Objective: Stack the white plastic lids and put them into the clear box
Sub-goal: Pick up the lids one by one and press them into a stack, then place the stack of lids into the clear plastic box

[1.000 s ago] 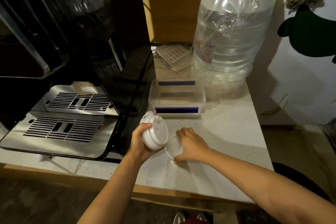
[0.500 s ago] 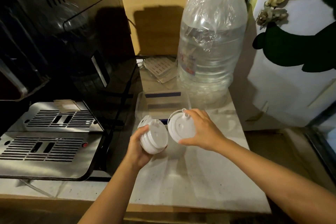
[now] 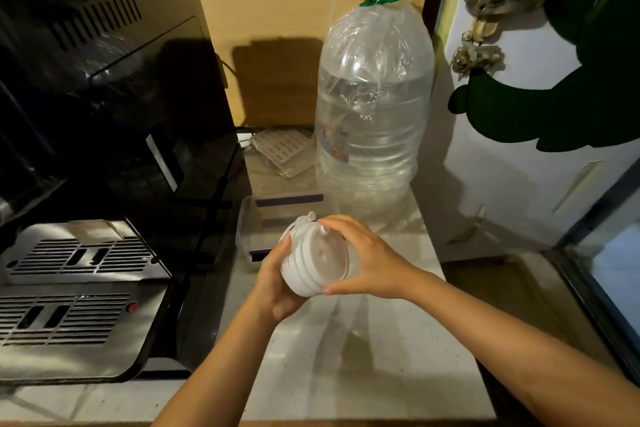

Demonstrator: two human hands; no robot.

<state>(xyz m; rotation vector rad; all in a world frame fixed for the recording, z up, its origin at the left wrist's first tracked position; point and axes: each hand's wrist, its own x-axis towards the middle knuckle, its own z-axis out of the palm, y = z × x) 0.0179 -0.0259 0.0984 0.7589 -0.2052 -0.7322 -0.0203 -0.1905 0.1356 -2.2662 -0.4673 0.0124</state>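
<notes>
A stack of white plastic lids point(image 3: 313, 262) is held on its side above the counter, between both hands. My left hand point(image 3: 275, 282) cups the stack from below and behind. My right hand point(image 3: 369, 255) presses the outermost lid onto the stack's right face, fingers spread around its rim. The clear box point(image 3: 247, 229) with dark blue strips sits on the counter just behind the hands; the lids and hands hide much of it.
A large clear water bottle point(image 3: 374, 114) with a green cap stands behind the box. A black coffee machine point(image 3: 114, 107) with a metal drip tray point(image 3: 76, 295) fills the left. White grid pieces point(image 3: 280, 149) lie at the back. The pale counter point(image 3: 363, 350) extends toward me.
My right hand picked a single lid off the counter, lifted it and brought it against the stack in my left hand. The view has tilted upward.
</notes>
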